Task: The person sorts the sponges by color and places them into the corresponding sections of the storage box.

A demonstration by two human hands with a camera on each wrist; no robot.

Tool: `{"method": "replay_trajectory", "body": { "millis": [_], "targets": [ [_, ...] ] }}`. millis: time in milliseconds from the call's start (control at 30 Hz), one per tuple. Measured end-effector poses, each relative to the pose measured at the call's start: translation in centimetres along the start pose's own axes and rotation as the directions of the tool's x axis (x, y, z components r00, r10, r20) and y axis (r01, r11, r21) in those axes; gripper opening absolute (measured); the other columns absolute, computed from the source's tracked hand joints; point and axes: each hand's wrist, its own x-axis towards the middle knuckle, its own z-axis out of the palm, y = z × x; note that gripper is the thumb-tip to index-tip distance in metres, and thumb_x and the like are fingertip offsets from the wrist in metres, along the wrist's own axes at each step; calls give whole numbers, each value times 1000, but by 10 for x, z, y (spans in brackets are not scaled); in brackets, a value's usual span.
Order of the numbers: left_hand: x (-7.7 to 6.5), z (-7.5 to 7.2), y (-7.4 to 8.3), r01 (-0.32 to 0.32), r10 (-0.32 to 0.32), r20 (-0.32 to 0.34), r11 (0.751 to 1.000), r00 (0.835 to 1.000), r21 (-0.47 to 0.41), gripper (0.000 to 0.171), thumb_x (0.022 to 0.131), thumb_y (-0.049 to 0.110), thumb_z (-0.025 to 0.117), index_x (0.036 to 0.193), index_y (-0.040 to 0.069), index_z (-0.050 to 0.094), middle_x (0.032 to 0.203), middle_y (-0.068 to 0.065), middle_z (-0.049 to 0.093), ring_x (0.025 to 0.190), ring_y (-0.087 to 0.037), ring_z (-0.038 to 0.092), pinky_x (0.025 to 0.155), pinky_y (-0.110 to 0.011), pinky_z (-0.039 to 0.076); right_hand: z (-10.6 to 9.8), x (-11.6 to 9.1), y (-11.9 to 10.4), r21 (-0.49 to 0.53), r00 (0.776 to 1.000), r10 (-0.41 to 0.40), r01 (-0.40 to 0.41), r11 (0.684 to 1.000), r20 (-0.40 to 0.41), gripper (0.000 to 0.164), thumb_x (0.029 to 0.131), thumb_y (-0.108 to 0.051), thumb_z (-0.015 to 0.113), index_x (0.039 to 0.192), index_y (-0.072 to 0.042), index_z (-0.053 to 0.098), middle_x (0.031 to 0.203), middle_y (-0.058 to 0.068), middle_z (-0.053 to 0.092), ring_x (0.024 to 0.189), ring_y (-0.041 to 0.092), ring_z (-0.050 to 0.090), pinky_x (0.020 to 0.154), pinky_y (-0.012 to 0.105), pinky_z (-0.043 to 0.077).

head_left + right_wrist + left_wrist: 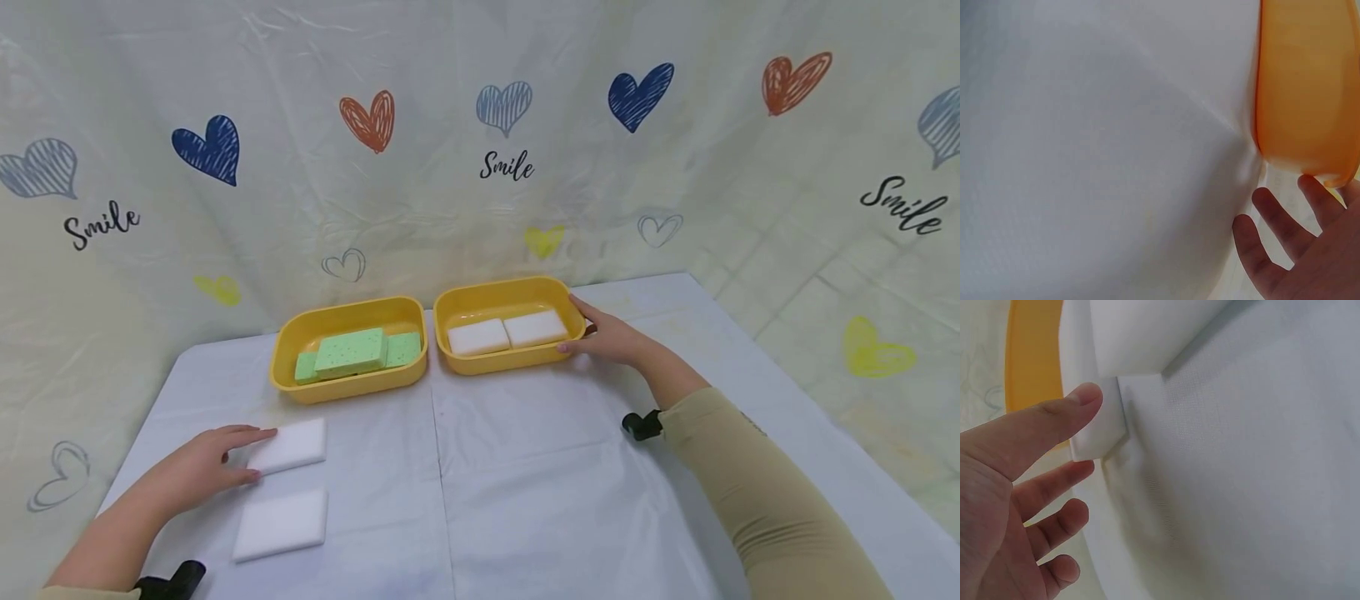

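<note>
My left hand [197,468] holds a white rectangular sponge [296,443] at its left end, thumb at the near corner and index finger at the far one. In the left wrist view, the thumb overlaps that sponge's edge while the other fingers stay spread. Another white sponge [281,525] lies just nearer to me. At the back, my right hand [611,337] grips the right end of a yellow tray [502,364], thumb at the front and index finger behind. Two white sponges [534,327] lie side by side inside it. In the right wrist view, the remaining fingers are extended.
A second yellow tray [360,387] stands left of the first, with several green speckled sponges [351,352] in it, one on top of the others. A white cloth [525,467] covers the table. Behind hangs a curtain [435,200] printed with hearts.
</note>
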Motion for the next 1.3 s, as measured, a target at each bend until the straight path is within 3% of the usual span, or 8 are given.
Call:
{"method": "replay_trajectory", "body": {
  "millis": [400,633,833,1067,1300],
  "targets": [
    [-1,1,-4,-35,35,-14,999,999,-15,64,81,37,80,137,13,61,137,-21,57,116,-41,57,91,-57,51,1,-2,-5,28,1000,-21,21,999,-1,115,79,-60,75,161,-27,2,153,20,36,130,37,44,111,59,32],
    [-6,0,0,-24,26,-69,999,997,33,61,83,44,78,135,18,62,137,-19,56,100,-30,61,83,-51,52,2,-2,-6,13,1000,-2,2,1000,-2,115,79,-62,75,161,-28,2,154,19,35,130,37,43,111,59,32],
    [-14,-8,10,-36,47,-150,997,988,69,61,84,50,75,135,20,63,136,-17,56,88,-20,53,69,-35,45,1,-1,-1,12,1000,-6,6,1000,-6,117,77,-63,75,161,-28,2,154,19,35,130,37,43,111,59,32],
    [-14,-16,24,-35,49,-184,997,982,76,59,85,46,76,137,21,62,136,-15,55,86,-19,49,63,-30,41,0,-1,-1,14,1000,-6,7,1000,-7,119,75,-65,75,161,-28,2,153,19,36,129,36,44,110,59,33],
    [-5,-29,45,-58,68,-221,997,973,52,58,85,44,76,136,20,62,133,-14,55,85,-20,48,57,-28,39,0,-3,-3,16,1000,-2,3,1000,-7,119,75,-66,76,161,-28,3,154,19,36,129,36,44,110,59,33]
  ]
}}
